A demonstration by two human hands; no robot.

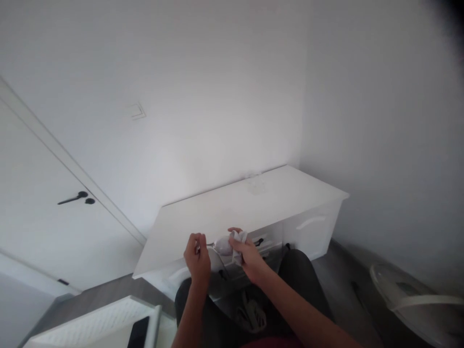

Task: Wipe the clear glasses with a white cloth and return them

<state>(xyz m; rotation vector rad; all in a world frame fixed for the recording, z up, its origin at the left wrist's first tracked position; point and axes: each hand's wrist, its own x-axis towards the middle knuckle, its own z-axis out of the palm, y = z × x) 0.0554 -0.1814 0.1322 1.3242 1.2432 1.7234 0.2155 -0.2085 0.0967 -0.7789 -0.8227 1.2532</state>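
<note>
A clear stemmed glass (224,246) lies on its side in the air between my hands, by the front edge of the white cabinet. My left hand (197,254) is closed round its stem end, with the foot mostly hidden by the fingers. At the bowl end, my right hand (251,255) grips a crumpled pale cloth (238,247) and presses it to the glass at the rim. How far the cloth reaches into the bowl I cannot tell.
Under and behind my hands stands the low white cabinet (217,203), its drawers with dark handles facing my knees. A dark phone (138,332) lies on a white surface at lower left. At lower right is a see-through rounded object with a pale rim (427,302). A door with a black handle (82,195) is at left.
</note>
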